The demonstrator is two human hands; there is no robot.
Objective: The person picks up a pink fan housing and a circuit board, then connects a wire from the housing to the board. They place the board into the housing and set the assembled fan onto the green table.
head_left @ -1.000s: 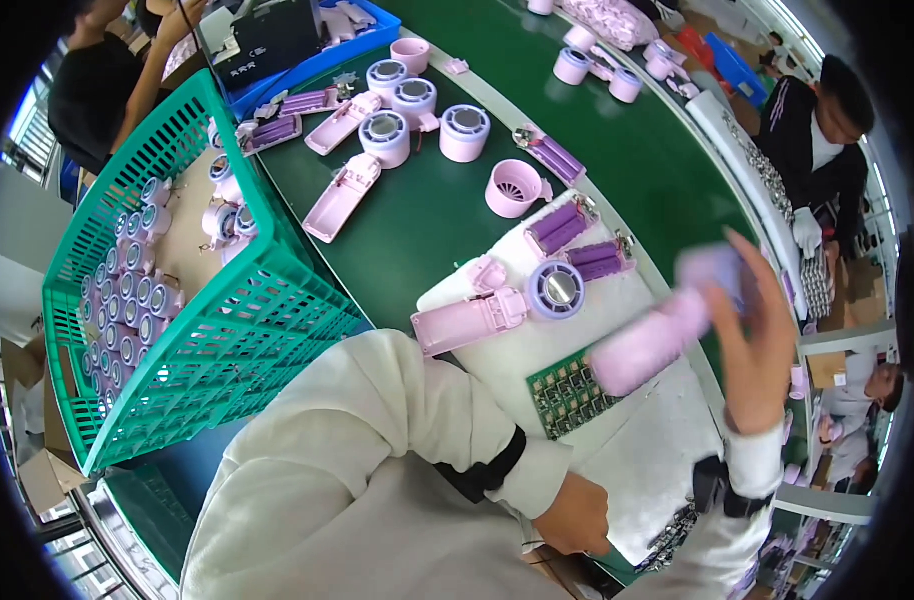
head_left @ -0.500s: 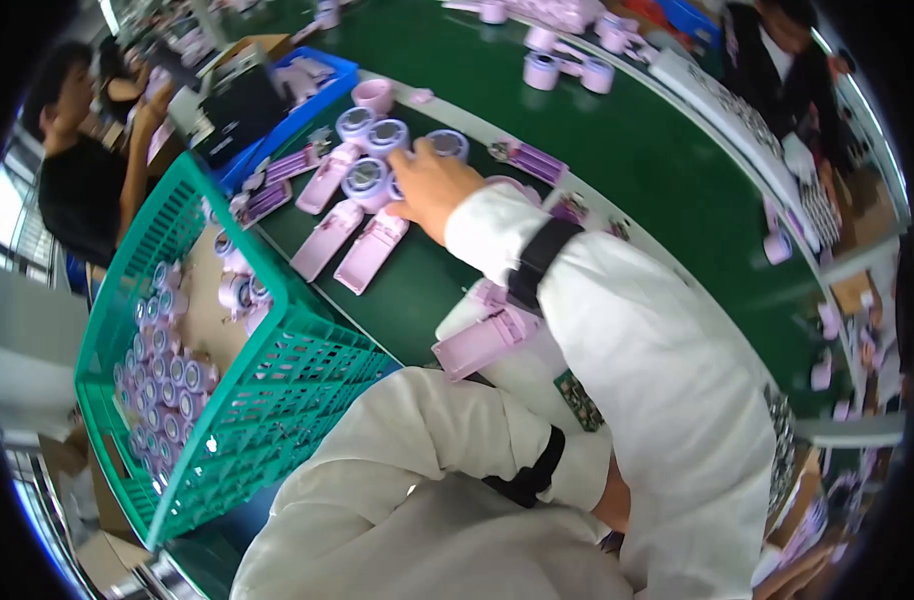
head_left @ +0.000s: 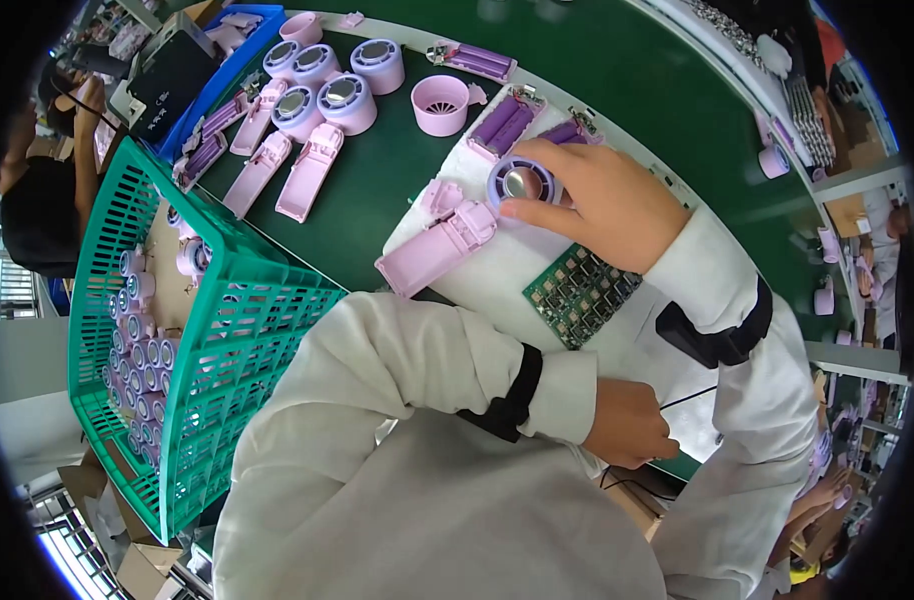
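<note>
One more pink handle [head_left: 310,172] with its round head [head_left: 347,105] now lies in the group on the green surface [head_left: 377,195], and our right hand [head_left: 609,205] is back at the white pad [head_left: 502,270] — that unit looks set aside, and another is in our grasp. Thumb and forefinger part only to the width of the lilac fan head [head_left: 522,182], clamped on its rim, next to the pink shell [head_left: 427,255]. Our left hand [head_left: 632,422] curls near the pad's near edge — whether its fingers hold anything, we cannot tell.
</note>
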